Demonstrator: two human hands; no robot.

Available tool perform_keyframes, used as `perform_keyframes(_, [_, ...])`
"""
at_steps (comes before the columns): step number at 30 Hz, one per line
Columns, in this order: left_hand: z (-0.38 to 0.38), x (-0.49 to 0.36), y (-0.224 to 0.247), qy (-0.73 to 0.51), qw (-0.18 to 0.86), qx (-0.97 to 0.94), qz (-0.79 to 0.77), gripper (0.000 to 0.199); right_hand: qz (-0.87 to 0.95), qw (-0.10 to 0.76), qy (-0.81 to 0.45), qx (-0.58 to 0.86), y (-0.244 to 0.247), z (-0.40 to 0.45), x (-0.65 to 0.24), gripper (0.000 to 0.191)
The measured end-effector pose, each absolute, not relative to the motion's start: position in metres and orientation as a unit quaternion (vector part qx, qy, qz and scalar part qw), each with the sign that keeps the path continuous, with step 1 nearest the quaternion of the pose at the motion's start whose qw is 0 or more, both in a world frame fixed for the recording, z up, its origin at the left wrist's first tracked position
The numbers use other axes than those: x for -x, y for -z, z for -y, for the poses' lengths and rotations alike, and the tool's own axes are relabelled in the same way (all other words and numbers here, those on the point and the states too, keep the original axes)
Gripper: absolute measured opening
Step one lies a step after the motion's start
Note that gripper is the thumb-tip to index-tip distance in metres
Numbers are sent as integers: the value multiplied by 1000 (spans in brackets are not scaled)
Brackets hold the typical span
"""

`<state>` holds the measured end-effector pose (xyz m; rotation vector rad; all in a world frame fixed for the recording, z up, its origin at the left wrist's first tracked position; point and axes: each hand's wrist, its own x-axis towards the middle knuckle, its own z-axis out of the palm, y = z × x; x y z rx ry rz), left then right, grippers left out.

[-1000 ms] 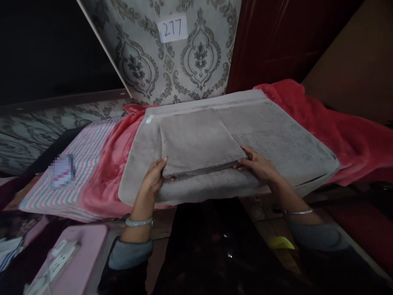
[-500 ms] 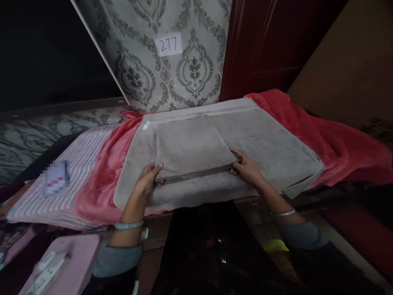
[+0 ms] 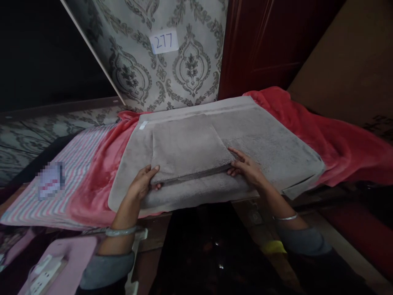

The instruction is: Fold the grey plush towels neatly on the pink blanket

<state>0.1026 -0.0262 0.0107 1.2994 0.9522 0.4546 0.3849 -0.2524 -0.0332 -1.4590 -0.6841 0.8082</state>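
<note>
- Head view: a folded gray cloth [image 3: 187, 147] lies in the middle of a wider gray cloth [image 3: 270, 141], its thick near edge toward the person. From where I stand, I cannot tell whether the two are one piece.
- The left hand [image 3: 143, 180] has the near left corner pinched, thumb on top and the other fingers curled below the edge, with only the cloth's thickness between them.
- The right hand [image 3: 247, 169] grips the near right corner the same close way, index finger reaching along the side, lower fingers bent under and partly hidden.
- Holding both corners probably serves to square the near edge and hold the layers together.
- The wider cloth is spread nearly flat, likely to give a smooth bed beneath; a small white label [image 3: 143, 125] sits near its far left corner.
- Red blanket [image 3: 307, 119] shows beyond both ends of it; at far left is a striped cloth [image 3: 82, 151], bearing a small pixelated item [image 3: 50, 182] I cannot identify.
- Lower left, a power strip [image 3: 47, 272] rests on a pink surface [image 3: 75, 254].
- Behind, a card [image 3: 165, 41] reading 277 is fixed to patterned wallpaper [image 3: 130, 69], between a dark screen [image 3: 46, 53] and a deep red panel [image 3: 260, 49].
</note>
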Motion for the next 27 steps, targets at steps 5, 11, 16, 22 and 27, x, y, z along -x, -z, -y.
perform_keyframes(5, [22, -109, -11, -264, 659, -544, -448, 26, 245, 624, -412, 617, 23, 247, -391, 67])
perform_keyframes(11, [27, -113, -4, -310, 632, -558, -440, 38, 246, 579, -342, 698, 24, 233, -383, 61])
perform_keyframes(16, [22, -107, -8, -258, 627, -581, -449, 32, 242, 551, -351, 717, 21, 235, -387, 63])
perform_keyframes(22, [-5, -115, -14, -264, 640, -539, -480, 13, 322, 517, -246, 754, 16, 210, -421, 37])
perform_keyframes(27, [-18, -137, -3, -289, 599, -560, -494, 15, 329, 521, -236, 752, 27, 173, -428, 34])
